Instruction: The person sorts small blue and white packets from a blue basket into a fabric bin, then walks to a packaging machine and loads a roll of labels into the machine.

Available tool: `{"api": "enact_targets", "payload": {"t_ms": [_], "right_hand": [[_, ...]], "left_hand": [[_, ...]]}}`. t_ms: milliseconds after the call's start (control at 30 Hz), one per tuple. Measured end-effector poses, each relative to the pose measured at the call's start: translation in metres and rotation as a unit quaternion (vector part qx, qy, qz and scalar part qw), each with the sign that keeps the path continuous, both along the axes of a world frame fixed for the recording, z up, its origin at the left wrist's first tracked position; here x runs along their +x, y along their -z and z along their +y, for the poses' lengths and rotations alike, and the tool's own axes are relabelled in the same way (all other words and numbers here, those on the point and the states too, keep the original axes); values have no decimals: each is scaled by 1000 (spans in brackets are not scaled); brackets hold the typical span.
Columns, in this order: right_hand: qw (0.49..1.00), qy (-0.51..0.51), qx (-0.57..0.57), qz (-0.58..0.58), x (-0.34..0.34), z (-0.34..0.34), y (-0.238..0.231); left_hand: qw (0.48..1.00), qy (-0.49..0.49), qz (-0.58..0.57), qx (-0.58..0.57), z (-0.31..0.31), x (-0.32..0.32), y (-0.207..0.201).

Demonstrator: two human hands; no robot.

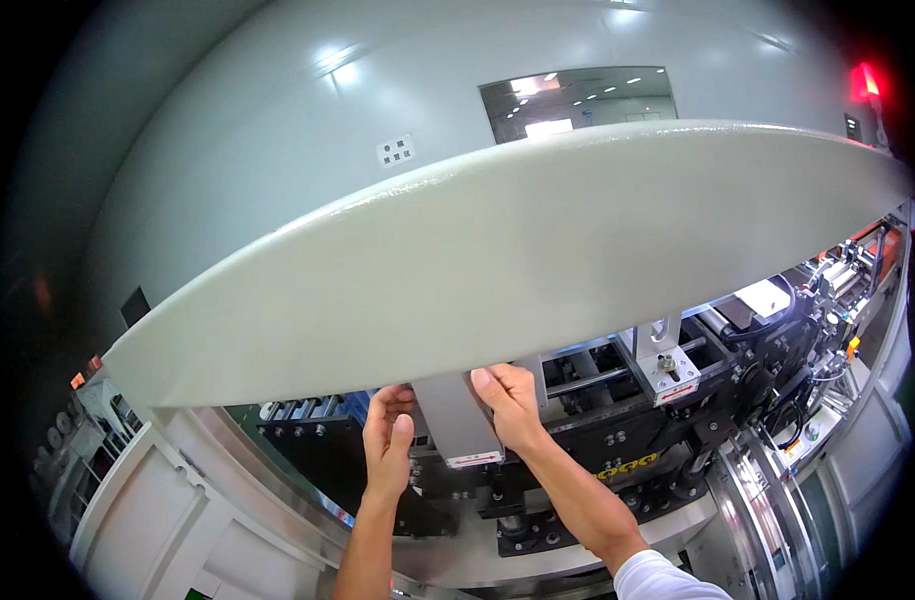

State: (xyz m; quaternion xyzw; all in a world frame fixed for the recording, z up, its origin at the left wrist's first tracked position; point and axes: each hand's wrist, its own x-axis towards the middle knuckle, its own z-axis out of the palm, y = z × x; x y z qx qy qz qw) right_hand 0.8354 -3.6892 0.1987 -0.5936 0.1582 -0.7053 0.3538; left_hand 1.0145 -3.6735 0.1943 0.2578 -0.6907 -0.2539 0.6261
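A grey metal block (456, 418) with a small red-arrow label at its lower end slants down from under a big pale machine cover. My right hand (511, 403) grips the block's right edge, its thumb on the front face and its other fingers partly hidden behind. Just left of the block is my left hand (388, 440), fingers loosely curved and thumb apart, with nothing visible in it. Whether its fingertips touch the block's left side I cannot tell. The upper end of the block is hidden by the cover (538, 250).
A second metal bracket (668, 370) with a bolt stands right of my hands. Dark machine frames, rods (593, 380) and yellow rings (628, 466) surround the block. White door panels (148, 510) stand at the lower left. A red lamp (866, 82) glows at the upper right.
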Motion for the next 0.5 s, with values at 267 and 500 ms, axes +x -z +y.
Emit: {"api": "enact_targets", "payload": {"t_ms": [267,500], "right_hand": [[996,-42,-29,73,-7,4,-3],[997,0,-41,61,-5,4,-7]], "left_hand": [[997,-41,-56,-41,-8,10,7],[990,-41,-118,-59,0,-1,8]]}}
